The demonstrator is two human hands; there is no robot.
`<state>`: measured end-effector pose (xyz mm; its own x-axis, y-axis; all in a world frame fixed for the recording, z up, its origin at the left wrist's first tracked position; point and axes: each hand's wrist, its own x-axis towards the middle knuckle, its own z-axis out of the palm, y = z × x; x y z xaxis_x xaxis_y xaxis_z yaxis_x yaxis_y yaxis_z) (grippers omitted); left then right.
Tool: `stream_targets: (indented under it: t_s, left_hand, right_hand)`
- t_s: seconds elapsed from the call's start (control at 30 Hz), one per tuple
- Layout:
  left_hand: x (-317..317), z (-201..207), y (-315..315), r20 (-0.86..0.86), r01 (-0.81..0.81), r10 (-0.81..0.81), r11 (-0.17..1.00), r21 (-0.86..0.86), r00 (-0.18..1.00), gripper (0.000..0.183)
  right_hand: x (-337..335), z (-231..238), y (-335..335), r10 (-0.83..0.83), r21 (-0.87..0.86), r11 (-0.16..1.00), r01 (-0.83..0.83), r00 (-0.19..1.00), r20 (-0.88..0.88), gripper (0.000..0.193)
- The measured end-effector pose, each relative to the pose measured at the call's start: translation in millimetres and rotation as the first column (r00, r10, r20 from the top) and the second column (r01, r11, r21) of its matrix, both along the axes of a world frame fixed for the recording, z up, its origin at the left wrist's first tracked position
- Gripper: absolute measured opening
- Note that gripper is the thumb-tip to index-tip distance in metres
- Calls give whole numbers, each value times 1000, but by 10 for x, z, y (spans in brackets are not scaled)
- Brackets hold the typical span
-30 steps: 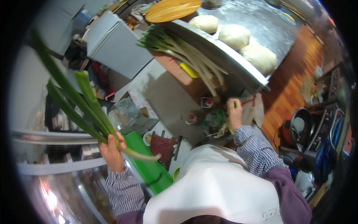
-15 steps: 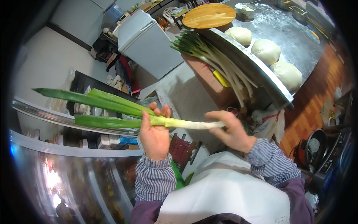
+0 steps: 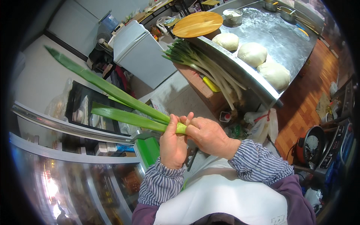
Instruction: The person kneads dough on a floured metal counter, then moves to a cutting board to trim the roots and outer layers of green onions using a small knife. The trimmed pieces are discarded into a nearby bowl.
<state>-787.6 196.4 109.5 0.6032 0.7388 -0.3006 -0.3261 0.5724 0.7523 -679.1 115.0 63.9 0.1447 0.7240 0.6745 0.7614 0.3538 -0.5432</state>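
A large green onion (image 3: 127, 100) slants across the front of me, its long green leaves reaching up to the left. My left hand (image 3: 174, 148) is closed around it where the leaves join the stalk. Right beside it, my right hand (image 3: 210, 137) grips the same spot with bent fingers, the two hands touching. Most of the white stalk is hidden behind my hands. Beyond them lies a bunch of green onions (image 3: 215, 69) with roots toward me, on a cardboard box (image 3: 194, 79). A yellow-handled tool (image 3: 211, 84) rests beside the bunch.
A metal table (image 3: 275, 43) dusted with flour bears dough balls (image 3: 252, 54), a metal bowl (image 3: 233, 17) and a round wooden board (image 3: 198, 24). A glass display case (image 3: 75, 187) stands at left. At right is a pan (image 3: 312, 145). A white fridge (image 3: 144, 56) stands behind.
My right hand has moved left from the white end of the stalk to meet my left hand at the leaf base. The onion's leaves now tilt up more steeply.
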Motion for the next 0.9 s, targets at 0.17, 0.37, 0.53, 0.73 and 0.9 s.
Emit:
stream_targets:
  t_s: [0.17, 0.37, 0.53, 0.73, 0.9]
  left_hand:
    - [-10, -88, -105, -4, 38, -38, 999, -22, 999, 23]
    - [-15, -215, -213, -1, 23, -23, 996, -89, 1000, 21]
    - [13, -251, -332, -38, -63, 62, 998, -26, 997, 27]
    - [7, -265, -447, -37, -112, 110, 991, -76, 993, 23]
    - [-29, -268, -480, -1, -58, 58, 998, 4, 998, 16]
  right_hand:
    - [77, -59, -158, 57, -81, 995, -62, 996, -63, 22]
    - [116, -206, -274, 5, -109, 993, -45, 938, -346, 18]
    - [-7, -368, -260, -75, -52, 997, 57, 894, -443, 15]
    - [-95, -513, -281, -130, -47, 991, 123, 857, -498, 12]
    - [-99, -540, -293, -208, -232, 972, 39, 603, -770, 7]
